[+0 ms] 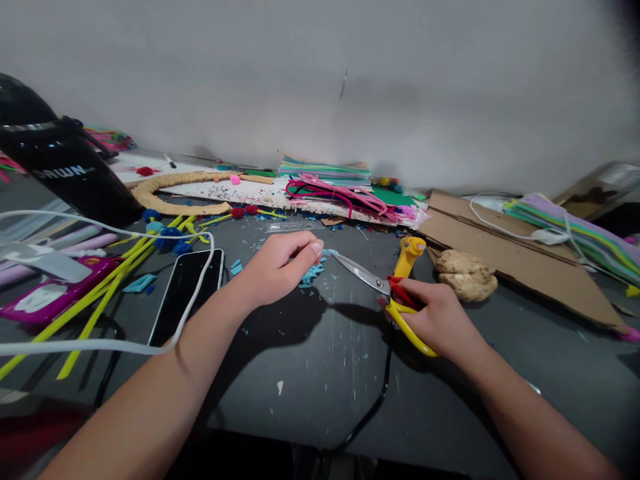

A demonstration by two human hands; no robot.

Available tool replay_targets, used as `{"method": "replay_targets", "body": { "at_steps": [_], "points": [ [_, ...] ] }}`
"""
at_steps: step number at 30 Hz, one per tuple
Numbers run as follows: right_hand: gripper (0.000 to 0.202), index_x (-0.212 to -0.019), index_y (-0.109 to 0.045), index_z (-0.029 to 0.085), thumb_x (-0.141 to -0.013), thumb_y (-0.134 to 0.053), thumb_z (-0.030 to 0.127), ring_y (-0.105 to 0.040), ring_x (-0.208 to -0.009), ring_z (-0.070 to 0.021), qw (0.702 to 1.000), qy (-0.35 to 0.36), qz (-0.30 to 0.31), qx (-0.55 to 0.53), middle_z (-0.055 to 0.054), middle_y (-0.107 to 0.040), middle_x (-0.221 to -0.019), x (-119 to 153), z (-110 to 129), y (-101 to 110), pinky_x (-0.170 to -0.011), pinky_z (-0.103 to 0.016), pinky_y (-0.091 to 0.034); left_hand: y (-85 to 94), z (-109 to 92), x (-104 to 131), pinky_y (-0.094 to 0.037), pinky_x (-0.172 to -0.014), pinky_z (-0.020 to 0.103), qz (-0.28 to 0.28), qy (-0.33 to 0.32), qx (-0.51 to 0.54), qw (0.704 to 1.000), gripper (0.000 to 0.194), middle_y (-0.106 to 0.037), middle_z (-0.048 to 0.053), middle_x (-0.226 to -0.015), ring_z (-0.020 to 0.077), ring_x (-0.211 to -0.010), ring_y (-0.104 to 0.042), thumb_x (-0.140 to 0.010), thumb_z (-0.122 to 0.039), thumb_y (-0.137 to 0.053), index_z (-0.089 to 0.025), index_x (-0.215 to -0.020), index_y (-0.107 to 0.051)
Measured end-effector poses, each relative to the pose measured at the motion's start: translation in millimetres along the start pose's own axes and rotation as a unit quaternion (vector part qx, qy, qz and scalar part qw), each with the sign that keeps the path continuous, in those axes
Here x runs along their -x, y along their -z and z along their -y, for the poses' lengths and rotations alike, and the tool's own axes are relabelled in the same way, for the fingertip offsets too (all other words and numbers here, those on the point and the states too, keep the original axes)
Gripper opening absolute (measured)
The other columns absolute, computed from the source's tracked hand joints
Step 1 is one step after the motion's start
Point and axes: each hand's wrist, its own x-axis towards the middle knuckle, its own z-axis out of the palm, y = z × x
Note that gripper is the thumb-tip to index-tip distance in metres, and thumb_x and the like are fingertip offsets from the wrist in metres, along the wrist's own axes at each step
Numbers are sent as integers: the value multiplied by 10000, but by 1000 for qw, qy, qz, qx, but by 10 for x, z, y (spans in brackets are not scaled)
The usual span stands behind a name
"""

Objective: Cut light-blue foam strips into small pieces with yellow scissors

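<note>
My right hand (433, 317) is wrapped round the red and yellow handles of a pair of scissors (367, 275), whose blades point left. At the blade tips, my left hand (285, 267) is pinched closed with its fingertips together; a bit of light blue material shows beside them, but what the fingers hold is too small to make out. Small light blue pieces (311, 275) lie on the grey table (310, 380) just beneath the left fingertips. Behind the scissors handles stands a yellow glue gun (407, 257).
A black phone (187, 293), a white cable and yellow pipe cleaners (105, 287) lie at the left, near a black bottle (65, 153). Brown cardboard (515, 260) and a lumpy beige object (465, 275) are at the right. Pink pipe cleaners (340, 193) lie behind.
</note>
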Motion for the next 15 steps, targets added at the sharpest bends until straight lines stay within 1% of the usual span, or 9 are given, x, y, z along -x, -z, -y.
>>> {"method": "replay_targets", "body": {
  "at_steps": [5,8,11,15],
  "points": [
    [228,-666,-516,181,-756,-666,328,-335,-576,-102,999,-20,-20,-25,45,-379,-608,-5,38,-5,-514,-223,-292,1,6,1,-329,-587,270,-3,3,-5,1000,368,-448,-35,-628,104,-603,-422,-996,-327,-430,-173,-664,-466],
    [252,-652,-488,188,-748,-675,326,-320,-562,-96,999,-23,-25,-25,53,-364,-596,-9,55,-2,-496,-220,-272,2,4,-2,-332,-589,271,-6,-1,-6,1000,369,-448,-34,-627,103,-600,-420,-996,-321,-431,-173,-660,-465],
    [232,-662,-498,187,-728,-684,308,-339,-563,-97,999,-16,-18,-23,52,-390,-598,-8,51,0,-503,-218,-283,1,2,-1,-329,-583,274,-6,2,-7,1000,374,-445,-33,-620,105,-595,-420,-998,-327,-425,-174,-659,-462],
    [180,-670,-522,183,-734,-659,281,-363,-562,-100,1000,-8,-16,-20,44,-423,-597,-2,42,-3,-507,-221,-295,0,4,7,-327,-581,279,-6,2,-12,1000,378,-448,-29,-622,109,-596,-427,-1000,-339,-419,-176,-661,-463]
  ]
}}
